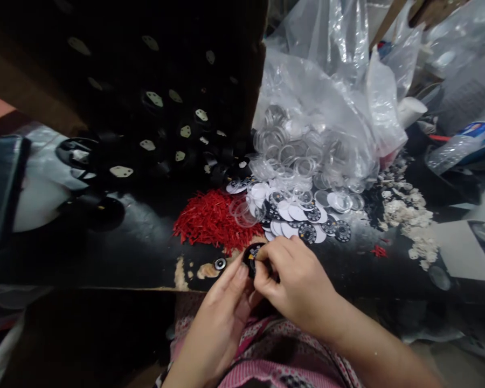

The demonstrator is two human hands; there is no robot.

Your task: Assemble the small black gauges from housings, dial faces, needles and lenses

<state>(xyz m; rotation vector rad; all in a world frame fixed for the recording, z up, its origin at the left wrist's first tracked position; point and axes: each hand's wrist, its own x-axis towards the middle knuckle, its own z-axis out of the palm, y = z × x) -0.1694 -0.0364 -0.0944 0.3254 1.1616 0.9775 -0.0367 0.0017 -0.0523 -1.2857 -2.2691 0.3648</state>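
Observation:
A black round watch with a printed dial is held at the table's front edge. My left hand grips its rim with the thumb and fingers. Over the dial, the fingers of my right hand are pinched together and touch the watch face; anything between them is too small to make out. Left of the watch lies a small round black-and-white piece. Just beyond are a heap of thin red pieces and a spread of printed dial discs, some white side up.
Clear plastic rings spill from a plastic bag behind the discs. A large box with black pieces stands back left. Small whitish parts are heaped at right, by a white card. A dark flat screen-like object is far left.

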